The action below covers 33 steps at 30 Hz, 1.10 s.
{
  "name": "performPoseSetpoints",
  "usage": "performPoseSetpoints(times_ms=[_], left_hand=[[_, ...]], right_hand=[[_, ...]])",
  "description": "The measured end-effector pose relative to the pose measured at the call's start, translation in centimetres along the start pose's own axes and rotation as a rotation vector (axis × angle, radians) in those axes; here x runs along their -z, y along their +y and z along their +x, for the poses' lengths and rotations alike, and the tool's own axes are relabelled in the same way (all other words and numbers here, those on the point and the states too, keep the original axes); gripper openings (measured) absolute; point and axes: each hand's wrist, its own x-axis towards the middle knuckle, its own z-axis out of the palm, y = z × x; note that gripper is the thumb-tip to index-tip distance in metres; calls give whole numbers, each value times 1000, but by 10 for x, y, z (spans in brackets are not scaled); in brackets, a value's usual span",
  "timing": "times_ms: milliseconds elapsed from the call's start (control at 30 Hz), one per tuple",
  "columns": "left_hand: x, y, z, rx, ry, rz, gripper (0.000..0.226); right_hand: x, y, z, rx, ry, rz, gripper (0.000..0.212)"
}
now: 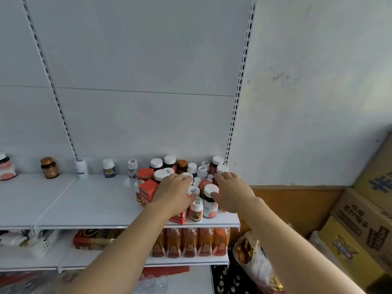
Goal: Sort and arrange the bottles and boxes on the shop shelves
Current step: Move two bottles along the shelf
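Observation:
A crowd of white-capped bottles [192,166] and red boxes [148,190] stands bunched at the right end of the white top shelf [84,200]. My left hand [174,194] lies over the cluster, fingers spread across caps, thumb near a small red-labelled bottle [196,210]. My right hand [232,190] rests on the right side of the cluster, thumb touching the cap of a dark bottle with a pink label [210,201]. Whether either hand grips anything is unclear. A few single bottles [108,168] stand spaced along the shelf's back.
The lower shelf holds a row of orange bottles [191,242], a dark red packet [93,239] and a white basket [45,240]. Cardboard cartons [364,219] are stacked at right, with a plastic bag [254,262] below. A brown-lidded jar [49,167] stands at far left.

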Motion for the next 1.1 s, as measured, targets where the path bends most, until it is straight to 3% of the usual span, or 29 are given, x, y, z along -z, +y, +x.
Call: performPoseSetpoints(times_ms=[267,500,633,1100], left_hand=[[-68,-15,26,-160,-39,108,43],[-96,-20,30,-256,3,117,33],[-97,-20,35,-242,33,76,27],[-93,-24,47,-146,-72,-49,49]], right_hand=[[-48,8,32,-2,-40,41,55],[-74,17,41,19,81,97,41],[-79,26,46,30,115,136,37],[-83,42,48,133,124,284,33]])
